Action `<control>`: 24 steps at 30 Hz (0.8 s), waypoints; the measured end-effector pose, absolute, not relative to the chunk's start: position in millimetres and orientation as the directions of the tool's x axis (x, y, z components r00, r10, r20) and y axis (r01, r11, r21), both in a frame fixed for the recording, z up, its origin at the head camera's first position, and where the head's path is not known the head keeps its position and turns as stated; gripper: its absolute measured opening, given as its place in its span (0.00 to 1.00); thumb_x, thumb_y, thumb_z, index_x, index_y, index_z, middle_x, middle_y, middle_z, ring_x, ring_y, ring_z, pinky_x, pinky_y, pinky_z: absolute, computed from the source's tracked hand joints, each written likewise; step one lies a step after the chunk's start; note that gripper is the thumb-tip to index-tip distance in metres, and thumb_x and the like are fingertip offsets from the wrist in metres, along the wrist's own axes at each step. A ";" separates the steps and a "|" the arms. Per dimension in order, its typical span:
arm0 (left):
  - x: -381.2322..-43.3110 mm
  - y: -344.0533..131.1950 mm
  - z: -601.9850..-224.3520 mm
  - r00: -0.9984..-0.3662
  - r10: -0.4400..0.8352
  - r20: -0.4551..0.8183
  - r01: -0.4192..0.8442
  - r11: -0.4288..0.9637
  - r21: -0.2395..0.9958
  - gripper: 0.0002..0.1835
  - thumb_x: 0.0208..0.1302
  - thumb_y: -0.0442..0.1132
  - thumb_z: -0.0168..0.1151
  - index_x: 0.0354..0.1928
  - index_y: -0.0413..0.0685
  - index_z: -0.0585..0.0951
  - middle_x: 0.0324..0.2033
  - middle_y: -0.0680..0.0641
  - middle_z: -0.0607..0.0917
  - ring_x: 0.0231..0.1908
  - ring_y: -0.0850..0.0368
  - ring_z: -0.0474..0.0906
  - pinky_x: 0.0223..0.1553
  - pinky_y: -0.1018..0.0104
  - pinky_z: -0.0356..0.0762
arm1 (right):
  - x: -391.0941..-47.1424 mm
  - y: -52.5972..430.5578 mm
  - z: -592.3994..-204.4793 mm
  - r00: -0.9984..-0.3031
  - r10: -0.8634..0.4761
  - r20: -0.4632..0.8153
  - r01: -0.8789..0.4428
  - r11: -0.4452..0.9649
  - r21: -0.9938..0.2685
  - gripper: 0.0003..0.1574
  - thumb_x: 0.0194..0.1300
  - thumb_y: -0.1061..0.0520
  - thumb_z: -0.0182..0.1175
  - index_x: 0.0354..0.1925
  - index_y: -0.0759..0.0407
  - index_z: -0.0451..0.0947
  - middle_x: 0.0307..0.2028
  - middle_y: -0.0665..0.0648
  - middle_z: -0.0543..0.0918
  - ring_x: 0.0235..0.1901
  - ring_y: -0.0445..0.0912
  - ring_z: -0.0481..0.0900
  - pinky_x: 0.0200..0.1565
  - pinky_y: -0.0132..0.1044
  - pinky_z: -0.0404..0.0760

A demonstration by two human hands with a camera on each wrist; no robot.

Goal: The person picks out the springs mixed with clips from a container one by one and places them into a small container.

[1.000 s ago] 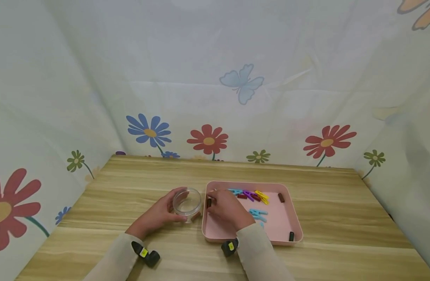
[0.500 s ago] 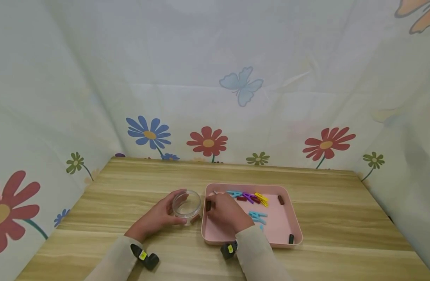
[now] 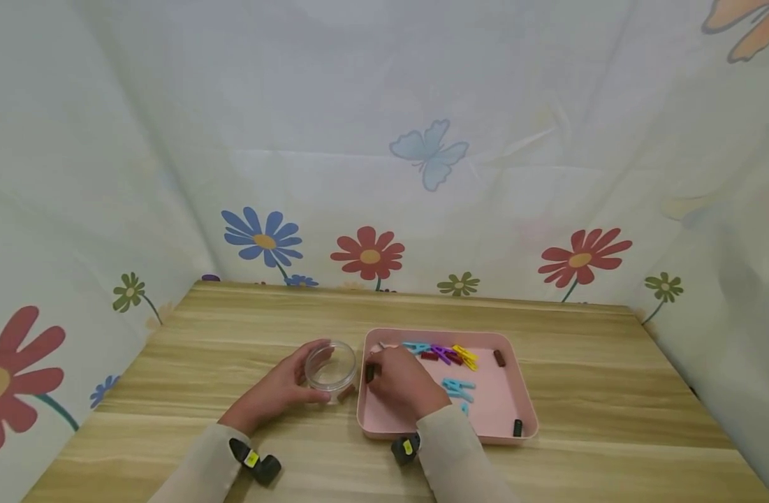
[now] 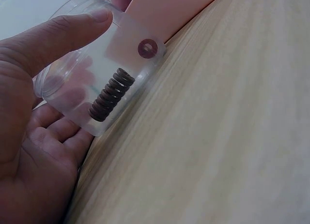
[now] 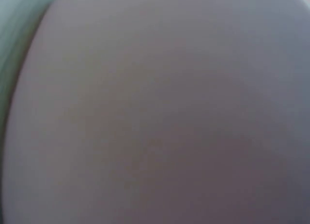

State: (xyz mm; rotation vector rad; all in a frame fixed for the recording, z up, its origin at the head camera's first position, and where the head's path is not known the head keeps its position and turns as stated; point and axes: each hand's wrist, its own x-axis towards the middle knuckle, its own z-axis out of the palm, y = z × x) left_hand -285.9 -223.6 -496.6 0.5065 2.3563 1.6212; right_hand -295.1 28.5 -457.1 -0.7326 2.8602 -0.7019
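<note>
My left hand (image 3: 291,383) holds a clear jar (image 3: 331,367) just left of the pink tray, thumb on one side and fingers around the other. In the left wrist view a dark brown coil spring (image 4: 112,95) lies inside the jar (image 4: 60,86), and a red spring (image 4: 147,48) shows end-on near its base. My right hand (image 3: 404,381) is inside the tray at its left side, pinching a dark spring (image 3: 369,372) between thumb and fingers. The right wrist view has only a blurred surface close to the lens.
The pink tray (image 3: 497,439) also holds light blue clothespins (image 3: 458,386), a purple clothespin (image 3: 443,353) and a yellow clothespin (image 3: 465,357). Red springs (image 3: 429,356) lie near them. A brown spring (image 3: 499,358) and a black spring (image 3: 517,427) lie toward the tray's right side.
The dark spring at my right fingertips has shifted slightly toward me along the tray's left wall. My left hand keeps the jar in nearly the same place.
</note>
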 end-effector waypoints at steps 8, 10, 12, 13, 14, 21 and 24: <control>-284.9 -224.5 -496.8 -0.913 0.408 -0.005 0.142 0.330 0.933 0.49 0.46 0.48 0.78 0.69 0.69 0.60 0.70 0.51 0.68 0.73 0.52 0.58 0.72 0.49 0.53 | -295.7 27.5 -458.0 -0.886 -0.464 -0.001 -0.405 0.776 -0.484 0.13 0.60 0.57 0.66 0.44 0.45 0.86 0.37 0.44 0.85 0.35 0.41 0.74 0.44 0.34 0.77; -285.1 -224.8 -497.2 -0.913 0.407 -0.005 0.144 0.334 0.932 0.49 0.46 0.48 0.78 0.69 0.69 0.60 0.70 0.51 0.67 0.73 0.53 0.58 0.71 0.50 0.53 | -296.1 27.0 -458.6 -0.888 -0.460 -0.007 -0.396 0.773 -0.497 0.13 0.59 0.57 0.67 0.44 0.46 0.86 0.36 0.44 0.85 0.35 0.41 0.74 0.45 0.34 0.78; -285.4 -225.2 -497.7 -0.914 0.406 -0.007 0.143 0.337 0.931 0.48 0.46 0.49 0.78 0.69 0.69 0.60 0.70 0.51 0.67 0.73 0.53 0.58 0.71 0.50 0.53 | -296.4 26.5 -458.7 -0.890 -0.456 -0.015 -0.386 0.769 -0.509 0.13 0.59 0.57 0.67 0.43 0.47 0.86 0.36 0.44 0.84 0.34 0.40 0.75 0.45 0.34 0.79; -285.4 -225.3 -498.0 -0.914 0.405 -0.008 0.142 0.339 0.930 0.49 0.46 0.49 0.78 0.69 0.70 0.60 0.70 0.51 0.67 0.73 0.53 0.58 0.71 0.50 0.53 | -296.4 26.5 -459.0 -0.890 -0.456 -0.017 -0.384 0.768 -0.512 0.13 0.58 0.56 0.68 0.43 0.47 0.86 0.35 0.44 0.84 0.34 0.40 0.75 0.45 0.34 0.79; -285.4 -225.4 -498.1 -0.914 0.405 -0.011 0.140 0.341 0.929 0.49 0.46 0.49 0.78 0.69 0.70 0.60 0.70 0.52 0.67 0.73 0.53 0.58 0.71 0.50 0.53 | -296.3 26.4 -459.2 -0.889 -0.458 -0.018 -0.384 0.767 -0.514 0.13 0.58 0.56 0.68 0.43 0.46 0.86 0.35 0.43 0.84 0.34 0.40 0.75 0.46 0.34 0.79; -285.3 -225.4 -497.8 -0.914 0.406 -0.011 0.142 0.343 0.928 0.49 0.46 0.49 0.78 0.69 0.70 0.60 0.70 0.52 0.67 0.73 0.54 0.58 0.71 0.50 0.53 | -294.3 26.2 -456.6 -0.887 -0.462 -0.023 -0.385 0.764 -0.517 0.12 0.58 0.55 0.69 0.43 0.46 0.86 0.35 0.43 0.84 0.35 0.38 0.76 0.49 0.37 0.82; -285.2 -225.2 -497.6 -0.913 0.407 -0.011 0.140 0.338 0.931 0.49 0.46 0.49 0.78 0.69 0.70 0.60 0.70 0.52 0.67 0.73 0.54 0.58 0.71 0.50 0.53 | -293.3 26.1 -455.6 -0.889 -0.456 -0.033 -0.373 0.765 -0.526 0.12 0.58 0.55 0.69 0.43 0.46 0.86 0.35 0.42 0.84 0.35 0.38 0.76 0.50 0.38 0.82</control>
